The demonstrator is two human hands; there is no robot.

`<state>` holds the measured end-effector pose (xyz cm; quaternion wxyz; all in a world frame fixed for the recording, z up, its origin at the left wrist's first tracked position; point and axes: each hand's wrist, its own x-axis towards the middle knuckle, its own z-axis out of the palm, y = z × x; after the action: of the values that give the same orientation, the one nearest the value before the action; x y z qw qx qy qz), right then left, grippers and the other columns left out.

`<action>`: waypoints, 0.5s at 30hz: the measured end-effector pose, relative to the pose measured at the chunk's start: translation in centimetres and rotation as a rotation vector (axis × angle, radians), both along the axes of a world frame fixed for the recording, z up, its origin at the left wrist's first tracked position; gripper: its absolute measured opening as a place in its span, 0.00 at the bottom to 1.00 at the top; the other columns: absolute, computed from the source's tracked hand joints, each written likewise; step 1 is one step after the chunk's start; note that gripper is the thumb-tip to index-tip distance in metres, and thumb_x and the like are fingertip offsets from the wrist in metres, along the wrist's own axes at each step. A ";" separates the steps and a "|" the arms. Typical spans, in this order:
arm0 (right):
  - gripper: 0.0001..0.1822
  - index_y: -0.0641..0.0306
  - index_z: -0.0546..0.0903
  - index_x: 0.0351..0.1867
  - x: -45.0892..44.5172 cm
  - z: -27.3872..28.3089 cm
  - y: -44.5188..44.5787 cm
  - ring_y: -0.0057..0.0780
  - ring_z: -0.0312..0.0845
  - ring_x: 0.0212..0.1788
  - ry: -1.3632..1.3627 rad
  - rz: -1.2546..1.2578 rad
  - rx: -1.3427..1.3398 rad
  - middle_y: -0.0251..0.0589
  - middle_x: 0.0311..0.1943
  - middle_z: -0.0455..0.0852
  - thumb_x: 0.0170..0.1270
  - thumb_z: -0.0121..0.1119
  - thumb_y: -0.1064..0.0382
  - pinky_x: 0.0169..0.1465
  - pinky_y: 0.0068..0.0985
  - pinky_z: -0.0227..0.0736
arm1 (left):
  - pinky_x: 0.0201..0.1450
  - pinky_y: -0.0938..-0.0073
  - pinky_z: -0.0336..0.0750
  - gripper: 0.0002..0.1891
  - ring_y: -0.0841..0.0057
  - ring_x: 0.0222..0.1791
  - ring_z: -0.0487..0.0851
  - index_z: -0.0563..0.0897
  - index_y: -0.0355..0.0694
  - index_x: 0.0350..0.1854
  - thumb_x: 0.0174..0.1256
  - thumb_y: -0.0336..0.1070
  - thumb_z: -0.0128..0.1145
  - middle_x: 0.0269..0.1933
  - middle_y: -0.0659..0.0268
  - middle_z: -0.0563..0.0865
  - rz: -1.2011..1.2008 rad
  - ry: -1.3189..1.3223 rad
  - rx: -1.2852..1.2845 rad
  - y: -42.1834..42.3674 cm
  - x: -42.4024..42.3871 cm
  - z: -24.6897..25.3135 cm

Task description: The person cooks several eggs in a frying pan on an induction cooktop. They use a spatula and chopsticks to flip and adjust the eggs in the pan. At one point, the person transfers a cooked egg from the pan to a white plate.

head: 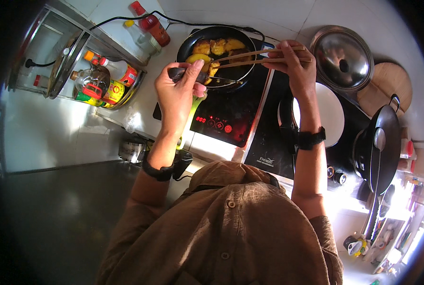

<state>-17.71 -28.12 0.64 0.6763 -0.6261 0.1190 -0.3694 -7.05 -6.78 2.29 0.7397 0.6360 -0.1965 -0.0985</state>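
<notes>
A black frying pan [248,73] with several browned yellow food pieces [218,46] sits on a black induction cooker [222,110] with red lit controls. My right hand [293,66] holds a pair of wooden chopsticks [249,58] over the pan, their tips at a yellow food piece [212,70] near its left side. My left hand [179,89] grips a dark-handled utensil [177,73] at the pan's near left rim. Its thin metal part [228,80] reaches over the pan; its exact kind is unclear. The pan's lime-green handle [192,114] runs partly behind my left hand and wrist.
Seasoning bottles [121,71] stand in a metal rack on the left, with a red bottle [155,28] behind. On the right are a metal lid [342,58], a round wooden board [393,83], a white round dish or pan [331,114] and a wok [390,153] with a ladle [379,139].
</notes>
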 end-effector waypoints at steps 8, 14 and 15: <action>0.15 0.74 0.77 0.42 -0.1 0.7 0.3 0.37 0.85 0.34 -0.002 0.020 -0.017 0.52 0.32 0.84 0.67 0.54 0.60 0.37 0.26 0.84 | 0.20 0.82 0.77 0.12 0.81 0.18 0.80 0.78 0.32 0.32 0.58 0.35 0.65 0.24 0.65 0.82 0.103 0.042 0.000 -0.2 0.3 -2.1; 0.14 0.71 0.78 0.43 -3.1 2.5 0.0 0.33 0.85 0.32 0.028 -0.044 -0.083 0.50 0.33 0.84 0.67 0.54 0.59 0.34 0.27 0.84 | 0.24 0.81 0.78 0.08 0.81 0.21 0.81 0.79 0.32 0.34 0.58 0.30 0.64 0.28 0.63 0.83 0.125 -0.014 0.013 1.6 -0.7 -3.1; 0.13 0.70 0.78 0.43 -3.8 2.8 -0.4 0.33 0.85 0.32 0.026 -0.038 -0.146 0.49 0.33 0.84 0.68 0.52 0.60 0.34 0.26 0.84 | 0.24 0.82 0.78 0.08 0.81 0.21 0.81 0.79 0.32 0.34 0.58 0.29 0.64 0.28 0.64 0.84 0.126 -0.028 0.003 1.6 -1.0 -3.2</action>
<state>-21.49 -28.55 3.41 0.6200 -0.6762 0.1127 -0.3816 -8.08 -5.16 -0.89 0.7408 0.6494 -0.1661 -0.0432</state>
